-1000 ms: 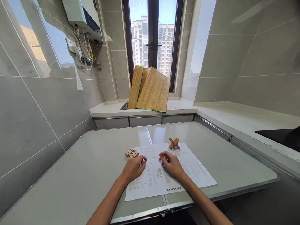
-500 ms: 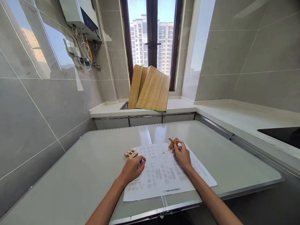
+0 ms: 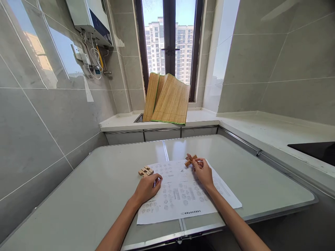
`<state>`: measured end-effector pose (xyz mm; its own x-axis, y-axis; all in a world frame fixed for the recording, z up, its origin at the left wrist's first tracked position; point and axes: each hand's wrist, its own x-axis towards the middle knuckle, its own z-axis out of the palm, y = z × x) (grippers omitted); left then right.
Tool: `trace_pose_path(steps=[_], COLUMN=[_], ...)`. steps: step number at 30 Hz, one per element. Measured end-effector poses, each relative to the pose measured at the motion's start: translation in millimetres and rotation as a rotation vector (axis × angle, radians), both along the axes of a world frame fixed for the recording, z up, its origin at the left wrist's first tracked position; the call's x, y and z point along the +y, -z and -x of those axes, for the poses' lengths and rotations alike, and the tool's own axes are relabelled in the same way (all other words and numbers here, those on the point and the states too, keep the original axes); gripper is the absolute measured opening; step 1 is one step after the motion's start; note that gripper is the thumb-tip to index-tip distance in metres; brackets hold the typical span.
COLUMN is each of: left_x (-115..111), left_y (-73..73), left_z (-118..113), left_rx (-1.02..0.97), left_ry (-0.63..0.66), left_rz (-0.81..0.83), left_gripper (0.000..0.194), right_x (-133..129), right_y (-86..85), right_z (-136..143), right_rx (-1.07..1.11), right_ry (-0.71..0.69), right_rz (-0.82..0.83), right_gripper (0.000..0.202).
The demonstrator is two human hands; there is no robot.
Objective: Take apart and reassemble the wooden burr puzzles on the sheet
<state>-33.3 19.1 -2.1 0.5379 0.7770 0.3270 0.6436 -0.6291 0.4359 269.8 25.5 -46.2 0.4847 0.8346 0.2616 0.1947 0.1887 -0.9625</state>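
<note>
A printed sheet of paper [image 3: 180, 195] with small drawings lies on the pale table [image 3: 104, 195]. My right hand [image 3: 203, 172] pinches a small brown wooden puzzle piece [image 3: 190, 160], made of crossed bars, over the sheet's far edge. Toward the left, my left hand [image 3: 148, 186] rests on the sheet's left part with its fingers curled; whether anything is inside them is hidden. Light wooden notched blocks [image 3: 146, 170] sit just beyond that hand, at the sheet's upper left corner.
A white counter ledge [image 3: 201, 115] runs behind the table and along the right. Folded bamboo mats [image 3: 171, 99] lean there against the window. A dark panel [image 3: 314, 150] is set in the right counter. A water heater [image 3: 90, 21] hangs at the upper left.
The brown wooden piece has turned in my right hand's fingers and shifted slightly left, so its crossed bars show at a different angle. My left hand is almost unmoved.
</note>
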Motion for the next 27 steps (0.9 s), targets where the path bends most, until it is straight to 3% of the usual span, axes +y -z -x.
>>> trace_pose_path(steps=[5,10,12,14,18,27], left_x=[-4,-22,-33,-44,-69,-102], left_y=[-11.5,-23.2,-23.0,-21.6,-21.5,-24.4], left_z=[-13,-30,-32,-32,-30,-30], left_rx=[-0.131,-0.244,-0.256,-0.249,-0.251,-0.279], left_ry=[-0.024,0.095,0.149,0.153,0.052,0.002], left_rz=[0.100,0.211,0.282,0.309,0.281,0.245], left_gripper=[0.027,0.085,0.090,0.082,0.071,0.067], right_x=[-17,-54,-70,-86,-108,-126], right_y=[-14.6,-21.7,-22.8,-23.6,-23.9,-19.1], right_z=[19,43,50,55,63,75], right_rx=[0.233,0.255,0.265,0.284,0.301,0.275], right_ry=[-0.378,-0.649,-0.691,-0.711,-0.711,-0.711], right_rz=[-0.008,0.050,0.075,0.101,0.147,0.157], right_gripper=[0.049,0.044,0.044,0.045,0.044,0.047])
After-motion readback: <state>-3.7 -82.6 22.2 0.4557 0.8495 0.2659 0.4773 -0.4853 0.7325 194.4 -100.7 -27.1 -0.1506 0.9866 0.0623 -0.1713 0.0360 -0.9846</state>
